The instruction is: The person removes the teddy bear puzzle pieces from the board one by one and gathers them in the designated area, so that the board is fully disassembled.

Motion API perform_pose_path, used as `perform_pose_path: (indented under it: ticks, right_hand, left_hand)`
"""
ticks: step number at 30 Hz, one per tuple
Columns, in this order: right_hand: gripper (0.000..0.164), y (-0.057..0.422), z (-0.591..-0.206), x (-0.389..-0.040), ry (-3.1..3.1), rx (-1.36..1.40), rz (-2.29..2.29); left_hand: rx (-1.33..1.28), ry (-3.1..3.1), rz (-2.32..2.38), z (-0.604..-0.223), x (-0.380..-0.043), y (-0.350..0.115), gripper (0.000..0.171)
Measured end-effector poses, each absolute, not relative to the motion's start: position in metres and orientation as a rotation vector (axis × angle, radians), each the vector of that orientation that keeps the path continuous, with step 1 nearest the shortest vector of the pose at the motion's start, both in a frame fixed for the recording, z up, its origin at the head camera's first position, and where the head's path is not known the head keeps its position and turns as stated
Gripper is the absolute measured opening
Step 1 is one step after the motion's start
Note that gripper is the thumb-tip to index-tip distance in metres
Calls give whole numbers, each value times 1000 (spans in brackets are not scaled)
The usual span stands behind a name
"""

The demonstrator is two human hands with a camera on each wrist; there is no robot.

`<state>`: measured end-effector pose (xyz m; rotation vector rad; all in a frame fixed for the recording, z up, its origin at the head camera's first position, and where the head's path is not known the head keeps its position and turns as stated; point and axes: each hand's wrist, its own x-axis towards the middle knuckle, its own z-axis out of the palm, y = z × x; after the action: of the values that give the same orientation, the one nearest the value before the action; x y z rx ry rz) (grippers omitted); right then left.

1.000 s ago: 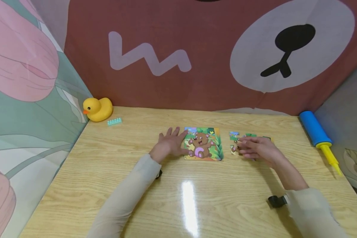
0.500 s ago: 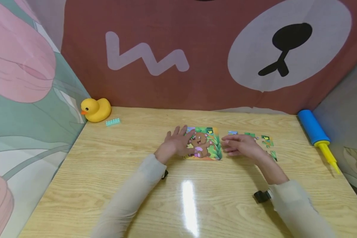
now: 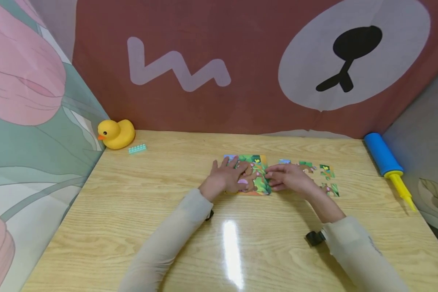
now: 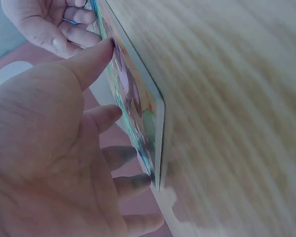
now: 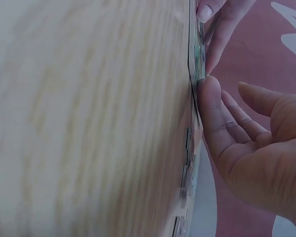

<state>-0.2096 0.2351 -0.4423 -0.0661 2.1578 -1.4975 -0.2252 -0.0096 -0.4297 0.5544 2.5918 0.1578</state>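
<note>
A square bear jigsaw puzzle (image 3: 261, 187) lies flat near the middle of the table. My left hand (image 3: 225, 177) is spread over its left half and covers part of the bear. In the left wrist view the thumb and fingertips of that hand rest on the picture side of the puzzle (image 4: 133, 86). My right hand (image 3: 291, 178) is at the puzzle's right edge with its fingers extended. In the right wrist view its fingertips (image 5: 208, 86) touch that edge, while the thumb stands apart. Loose jigsaw pieces (image 3: 327, 171) lie just right of and behind the right hand, partly hidden by it.
At the back left sit a yellow rubber duck (image 3: 117, 134) and a small turquoise toy brick (image 3: 137, 149). A blue and yellow pump (image 3: 383, 155) lies along the right side. Printed cloth walls (image 3: 190, 109) border the wooden table (image 3: 160, 178) at the back and sides.
My right hand has moved left from the loose pieces to the puzzle's right edge, uncovering several pieces. My left hand has slid right, further over the puzzle.
</note>
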Motion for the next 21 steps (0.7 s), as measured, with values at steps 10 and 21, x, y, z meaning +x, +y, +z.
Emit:
perform_pose_path:
  ticks: [10,21]
  right_hand:
    - [42,229,-442,-212,2216,-108,-1386]
    - [43,226,-438,-211,2240,-123,-1375]
  left_hand:
    - [564,2596,160,-431,-223,-12,70]
    - [524,2576,117,-431,-222,-10,71]
